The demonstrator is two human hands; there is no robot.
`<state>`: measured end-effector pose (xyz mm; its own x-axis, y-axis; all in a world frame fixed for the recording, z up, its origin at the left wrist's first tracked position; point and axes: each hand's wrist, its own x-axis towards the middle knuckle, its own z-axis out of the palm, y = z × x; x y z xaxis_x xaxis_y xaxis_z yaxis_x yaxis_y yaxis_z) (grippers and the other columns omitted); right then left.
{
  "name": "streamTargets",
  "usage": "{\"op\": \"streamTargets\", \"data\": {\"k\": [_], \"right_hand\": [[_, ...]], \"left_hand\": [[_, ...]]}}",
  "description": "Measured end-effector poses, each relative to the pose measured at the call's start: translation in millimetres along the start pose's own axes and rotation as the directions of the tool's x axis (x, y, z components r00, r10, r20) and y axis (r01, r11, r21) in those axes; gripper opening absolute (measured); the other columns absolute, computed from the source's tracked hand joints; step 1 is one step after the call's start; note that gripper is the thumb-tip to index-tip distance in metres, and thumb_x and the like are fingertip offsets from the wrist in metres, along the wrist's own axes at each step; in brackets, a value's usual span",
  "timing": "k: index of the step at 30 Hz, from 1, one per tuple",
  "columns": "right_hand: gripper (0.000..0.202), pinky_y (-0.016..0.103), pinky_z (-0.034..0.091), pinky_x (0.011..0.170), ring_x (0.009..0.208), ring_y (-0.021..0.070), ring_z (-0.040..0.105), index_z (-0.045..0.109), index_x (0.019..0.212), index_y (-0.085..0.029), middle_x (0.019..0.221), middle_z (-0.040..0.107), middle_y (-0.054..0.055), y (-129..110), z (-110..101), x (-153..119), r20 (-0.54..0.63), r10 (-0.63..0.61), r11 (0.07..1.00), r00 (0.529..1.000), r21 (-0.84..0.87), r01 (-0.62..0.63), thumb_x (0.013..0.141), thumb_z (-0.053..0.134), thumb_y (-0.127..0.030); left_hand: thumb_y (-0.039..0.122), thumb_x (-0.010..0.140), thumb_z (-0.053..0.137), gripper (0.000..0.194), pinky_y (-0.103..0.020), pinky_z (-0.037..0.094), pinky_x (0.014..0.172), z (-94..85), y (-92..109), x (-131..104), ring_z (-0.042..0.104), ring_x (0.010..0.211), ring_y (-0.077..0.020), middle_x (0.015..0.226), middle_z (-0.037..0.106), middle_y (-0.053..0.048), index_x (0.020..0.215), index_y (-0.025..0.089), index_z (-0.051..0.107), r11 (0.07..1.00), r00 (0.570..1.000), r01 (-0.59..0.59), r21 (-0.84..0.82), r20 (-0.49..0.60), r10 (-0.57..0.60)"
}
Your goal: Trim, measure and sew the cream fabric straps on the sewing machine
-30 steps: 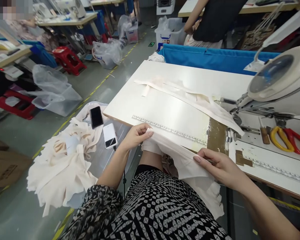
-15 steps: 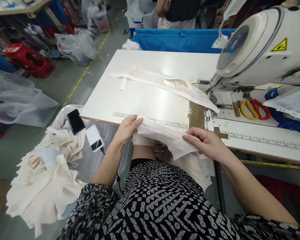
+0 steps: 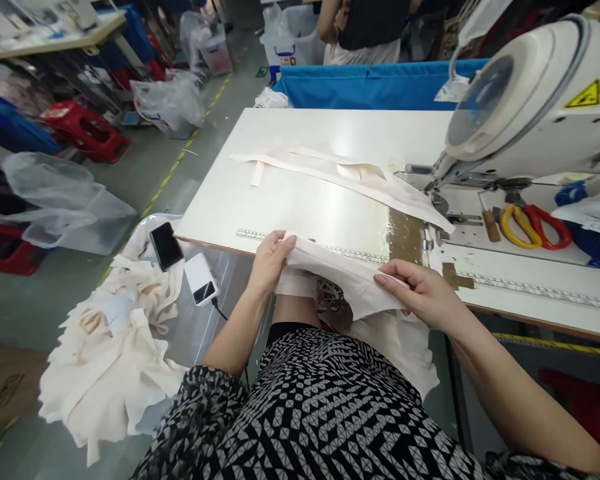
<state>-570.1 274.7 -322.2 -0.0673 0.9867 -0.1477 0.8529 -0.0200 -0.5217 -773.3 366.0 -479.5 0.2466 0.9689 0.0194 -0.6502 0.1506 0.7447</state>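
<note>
A pale fabric piece point(image 3: 340, 270) is stretched between both hands at the table's front edge. My left hand point(image 3: 273, 261) pinches its left end, thumb on top. At the right end, my right hand point(image 3: 417, 288) grips it between thumb and fingers. Another long pale fabric piece point(image 3: 325, 172) lies on the white sewing table point(image 3: 220, 200), its right tip near the needle area of the sewing machine point(image 3: 525, 100). More pale cloth point(image 3: 405, 343) hangs over the lap below the hands.
Yellow-and-red scissors point(image 3: 535, 225) and a wooden-handled tool point(image 3: 491, 225) lie right of the needle area. At left, a plastic bin point(image 3: 225, 267) carries a black phone point(image 3: 166, 245), a white power bank point(image 3: 200, 279) and heaped fabric point(image 3: 115, 373). A person point(image 3: 365, 30) is beyond the blue cloth point(image 3: 380, 85).
The whole view has shifted, so the table and machine appear slightly further right and lower. Both hands keep their hold on the fabric, with little change in its shape.
</note>
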Motion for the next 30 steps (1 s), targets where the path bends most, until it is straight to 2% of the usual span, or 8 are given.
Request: {"op": "streamTargets", "data": {"k": [5, 9, 12, 16, 19, 22, 26, 30], "right_hand": [[0.040, 0.030, 0.046, 0.051, 0.058, 0.0190, 0.059, 0.063, 0.086, -0.022, 0.074, 0.065, 0.003, 33, -2, -5, 0.076, -0.025, 0.992, 0.997, -0.125, 0.034, 0.095, 0.051, -0.060], [0.030, 0.036, 0.053, 0.070, 0.091, 0.0257, 0.065, 0.067, 0.106, -0.026, 0.102, 0.069, 0.007, 31, 2, -5, -0.022, -0.261, 0.942, 0.965, -0.226, 0.249, 0.099, 0.050, -0.049], [0.022, 0.039, 0.051, 0.080, 0.098, 0.0253, 0.063, 0.067, 0.112, -0.027, 0.106, 0.067, 0.007, 5, 7, 4, -0.155, -0.432, 0.885, 0.888, -0.260, 0.385, 0.100, 0.054, -0.040], [0.012, 0.036, 0.048, 0.078, 0.084, 0.0198, 0.060, 0.066, 0.102, -0.024, 0.092, 0.064, 0.004, -27, 13, 19, -0.092, -0.565, 0.811, 0.820, -0.244, 0.531, 0.099, 0.057, -0.032], [0.009, 0.034, 0.045, 0.076, 0.075, 0.0163, 0.058, 0.061, 0.093, -0.022, 0.084, 0.063, 0.001, -34, 16, 22, -0.034, -0.596, 0.783, 0.802, -0.247, 0.571, 0.099, 0.057, -0.027], [0.006, 0.034, 0.043, 0.075, 0.073, 0.0154, 0.058, 0.058, 0.095, -0.022, 0.084, 0.063, 0.000, -31, 16, 20, -0.010, -0.573, 0.787, 0.820, -0.286, 0.546, 0.099, 0.056, -0.026], [0.005, 0.033, 0.042, 0.074, 0.072, 0.0151, 0.057, 0.057, 0.096, -0.021, 0.082, 0.062, -0.001, -26, 16, 17, 0.015, -0.571, 0.781, 0.821, -0.298, 0.548, 0.099, 0.056, -0.026], [0.008, 0.033, 0.042, 0.076, 0.074, 0.0153, 0.059, 0.056, 0.090, -0.022, 0.079, 0.062, -0.002, -24, 17, 18, 0.000, -0.665, 0.703, 0.747, -0.340, 0.625, 0.098, 0.056, -0.019]], "left_hand": [[0.056, 0.081, 0.071, 0.046, -0.034, 0.057, 0.072, 21.6, -8, -8, 0.071, 0.080, -0.0220, 0.084, 0.075, -0.007, 0.098, 0.021, 0.047, 0.975, 0.975, -0.220, 0.008, -0.002, 0.220], [0.049, 0.093, 0.060, 0.038, -0.035, 0.056, 0.079, 27.7, -5, -20, 0.073, 0.088, -0.0215, 0.089, 0.075, -0.008, 0.113, 0.020, 0.048, 0.902, 0.923, -0.375, 0.214, 0.178, 0.341], [0.046, 0.098, 0.054, 0.037, -0.035, 0.056, 0.083, 27.0, 0, -26, 0.072, 0.094, -0.0219, 0.094, 0.075, -0.008, 0.123, 0.020, 0.046, 0.778, 0.865, -0.489, 0.395, 0.336, 0.373], [0.046, 0.101, 0.047, 0.037, -0.030, 0.055, 0.075, 24.6, 4, -27, 0.073, 0.089, -0.0198, 0.100, 0.073, -0.007, 0.128, 0.020, 0.045, 0.534, 0.743, -0.669, 0.517, 0.498, 0.447], [0.043, 0.104, 0.042, 0.036, -0.026, 0.054, 0.069, 24.3, 5, -27, 0.072, 0.084, -0.0167, 0.098, 0.073, -0.006, 0.131, 0.020, 0.042, 0.390, 0.651, -0.758, 0.522, 0.588, 0.480], [0.038, 0.105, 0.040, 0.035, -0.025, 0.053, 0.066, 24.7, 4, -28, 0.072, 0.079, -0.0151, 0.095, 0.073, -0.005, 0.134, 0.019, 0.038, 0.310, 0.608, -0.792, 0.526, 0.634, 0.479], [0.035, 0.104, 0.042, 0.039, -0.026, 0.054, 0.066, 23.4, 0, -28, 0.073, 0.083, -0.0171, 0.099, 0.074, -0.007, 0.138, 0.018, 0.035, 0.267, 0.567, -0.821, 0.505, 0.669, 0.480], [0.033, 0.102, 0.050, 0.039, -0.026, 0.056, 0.073, 22.4, -2, -27, 0.073, 0.089, -0.0170, 0.099, 0.075, -0.006, 0.137, 0.019, 0.040, 0.391, 0.599, -0.799, 0.456, 0.653, 0.463]]}}
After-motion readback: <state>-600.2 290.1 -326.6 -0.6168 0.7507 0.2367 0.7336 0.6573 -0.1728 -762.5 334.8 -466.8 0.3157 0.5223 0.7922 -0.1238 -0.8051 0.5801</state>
